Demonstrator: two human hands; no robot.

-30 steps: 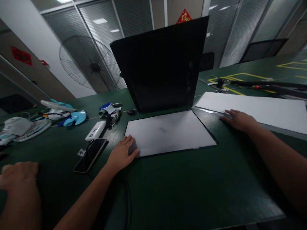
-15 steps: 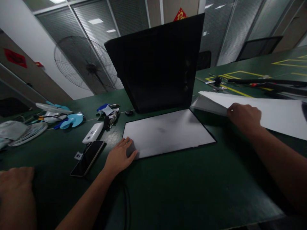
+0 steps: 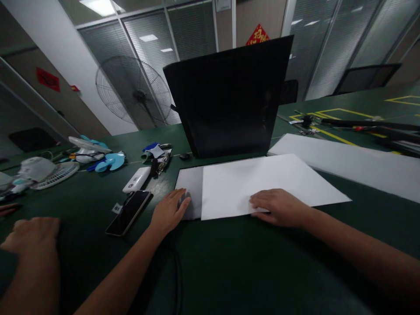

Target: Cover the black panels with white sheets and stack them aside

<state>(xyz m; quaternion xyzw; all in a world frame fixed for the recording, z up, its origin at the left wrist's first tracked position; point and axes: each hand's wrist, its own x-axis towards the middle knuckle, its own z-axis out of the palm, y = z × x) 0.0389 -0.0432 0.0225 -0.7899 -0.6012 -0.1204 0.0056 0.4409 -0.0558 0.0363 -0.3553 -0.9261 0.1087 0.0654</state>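
Observation:
My left hand (image 3: 169, 212) lies flat with fingers spread on the near left corner of a grey flat panel (image 3: 190, 186) on the green table (image 3: 249, 271). A white sheet (image 3: 262, 181) covers most of that panel. My right hand (image 3: 278, 206) rests on the sheet's near edge, fingers stretched flat. A big black panel (image 3: 232, 100) stands upright just behind.
A stack of white sheets (image 3: 361, 164) lies at the right. A black phone (image 3: 129, 212) and a white power bank (image 3: 137, 179) lie left of my hand. Blue fan blades (image 3: 110, 161) and white fan parts (image 3: 49, 170) sit further left. Another person's hand (image 3: 31, 234) rests at the near left.
My right hand lifted a white sheet from the stack at the right, carried it left and laid it over the grey panel. My left hand stayed put.

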